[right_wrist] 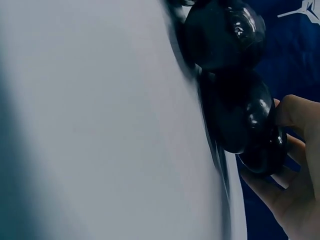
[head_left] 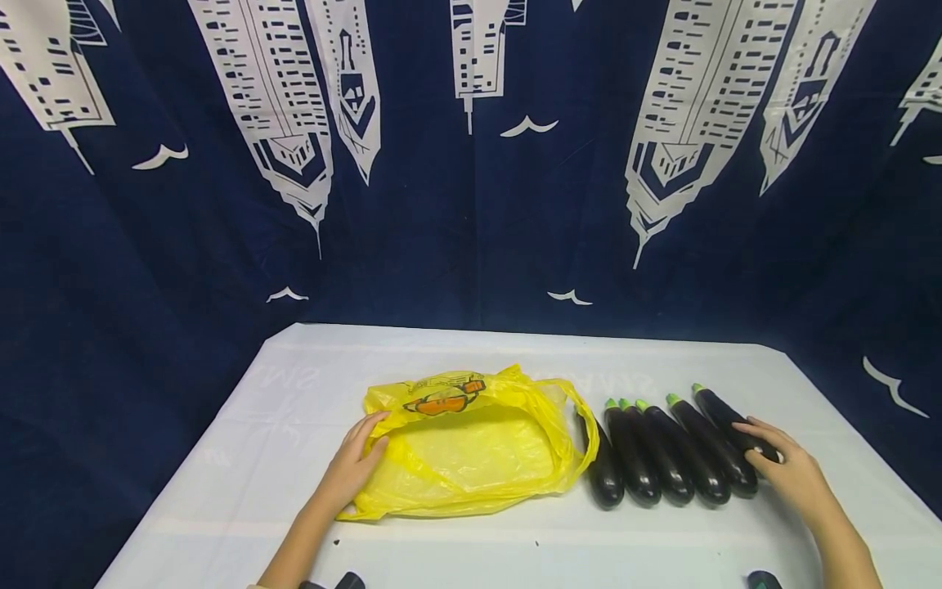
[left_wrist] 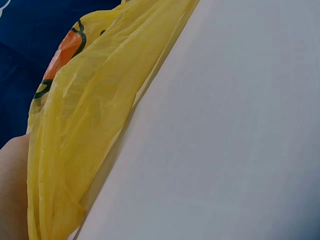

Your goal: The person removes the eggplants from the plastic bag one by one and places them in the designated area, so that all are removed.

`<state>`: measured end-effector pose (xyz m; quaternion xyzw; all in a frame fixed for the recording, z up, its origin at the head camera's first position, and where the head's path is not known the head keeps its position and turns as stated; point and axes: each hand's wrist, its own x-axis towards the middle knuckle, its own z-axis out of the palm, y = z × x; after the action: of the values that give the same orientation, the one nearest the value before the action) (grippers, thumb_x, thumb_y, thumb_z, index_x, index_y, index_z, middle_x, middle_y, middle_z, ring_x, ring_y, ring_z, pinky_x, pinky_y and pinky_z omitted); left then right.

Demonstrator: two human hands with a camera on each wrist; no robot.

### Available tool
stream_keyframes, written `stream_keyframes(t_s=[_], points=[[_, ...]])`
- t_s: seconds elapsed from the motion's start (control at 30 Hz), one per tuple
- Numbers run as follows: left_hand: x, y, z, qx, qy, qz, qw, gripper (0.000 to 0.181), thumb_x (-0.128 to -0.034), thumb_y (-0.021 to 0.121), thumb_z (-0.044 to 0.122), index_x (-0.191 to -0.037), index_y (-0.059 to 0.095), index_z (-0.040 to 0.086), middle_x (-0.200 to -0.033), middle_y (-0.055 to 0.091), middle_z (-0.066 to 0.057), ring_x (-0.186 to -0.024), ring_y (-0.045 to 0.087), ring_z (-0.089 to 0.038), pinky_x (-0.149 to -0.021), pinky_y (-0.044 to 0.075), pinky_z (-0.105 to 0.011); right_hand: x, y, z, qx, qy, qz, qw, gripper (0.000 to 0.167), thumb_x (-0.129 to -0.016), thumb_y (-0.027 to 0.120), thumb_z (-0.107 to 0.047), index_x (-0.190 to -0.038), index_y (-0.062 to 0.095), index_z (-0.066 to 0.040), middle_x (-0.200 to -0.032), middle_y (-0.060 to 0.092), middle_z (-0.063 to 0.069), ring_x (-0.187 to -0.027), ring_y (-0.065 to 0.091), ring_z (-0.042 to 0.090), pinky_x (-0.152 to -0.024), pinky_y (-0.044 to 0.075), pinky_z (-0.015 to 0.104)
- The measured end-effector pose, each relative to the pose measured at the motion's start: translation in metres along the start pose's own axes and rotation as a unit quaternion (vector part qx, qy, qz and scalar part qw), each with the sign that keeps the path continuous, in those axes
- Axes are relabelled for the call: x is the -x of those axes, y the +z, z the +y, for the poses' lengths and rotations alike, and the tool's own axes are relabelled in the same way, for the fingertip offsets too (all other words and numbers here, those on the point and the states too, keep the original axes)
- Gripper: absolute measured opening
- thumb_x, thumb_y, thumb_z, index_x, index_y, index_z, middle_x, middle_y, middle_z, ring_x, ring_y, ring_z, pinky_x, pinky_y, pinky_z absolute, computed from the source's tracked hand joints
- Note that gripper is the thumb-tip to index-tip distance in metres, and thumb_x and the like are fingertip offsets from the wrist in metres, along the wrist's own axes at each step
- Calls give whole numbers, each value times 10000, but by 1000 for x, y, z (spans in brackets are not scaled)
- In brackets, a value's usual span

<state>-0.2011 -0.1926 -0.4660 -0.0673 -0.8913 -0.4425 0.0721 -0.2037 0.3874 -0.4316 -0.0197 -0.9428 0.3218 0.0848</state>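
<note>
A yellow plastic bag (head_left: 471,458) with an orange print lies on the table, its mouth gaping. My left hand (head_left: 356,462) holds the bag's left edge between thumb and fingers. In the left wrist view the bag (left_wrist: 95,120) covers most of that hand (left_wrist: 14,185). To the bag's right, several dark eggplants (head_left: 670,458) with green stem ends lie side by side. My right hand (head_left: 791,466) grips the blunt lower end of the rightmost eggplant (head_left: 724,415). The right wrist view has the fingers of this hand (right_wrist: 295,170) around the eggplant (right_wrist: 265,157).
A white-covered table (head_left: 243,466) bears everything. Behind it hangs a dark blue cloth (head_left: 471,221) with white building prints. The bag's right handle (head_left: 589,425) overlaps the leftmost eggplant (head_left: 607,478). Small dark objects (head_left: 764,580) show at the lower frame edge.
</note>
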Motion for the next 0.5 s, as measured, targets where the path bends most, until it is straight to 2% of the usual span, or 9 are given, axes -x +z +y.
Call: stream_keyframes(t_s=[0.3, 0.5], points=[[0, -1, 1, 31, 38, 12, 10000, 418, -956, 452, 277, -1363, 389, 208, -1460, 317, -90, -1360, 232, -350, -1039, 205, -638, 3, 5, 1, -3, -34, 65, 10000, 419, -954, 351, -201, -1272, 438, 58, -1391, 271, 330, -1259, 183, 571, -929, 181, 713], [0, 0, 0, 20, 13, 16, 10000, 422, -954, 454, 282, -1365, 386, 211, -1463, 310, -92, -1359, 234, -348, -1036, 209, -640, 5, 9, -7, 187, 441, 189, 9987, 474, -960, 343, -270, -1333, 384, 18, -1401, 244, 337, -1277, 163, 555, -928, 175, 722]])
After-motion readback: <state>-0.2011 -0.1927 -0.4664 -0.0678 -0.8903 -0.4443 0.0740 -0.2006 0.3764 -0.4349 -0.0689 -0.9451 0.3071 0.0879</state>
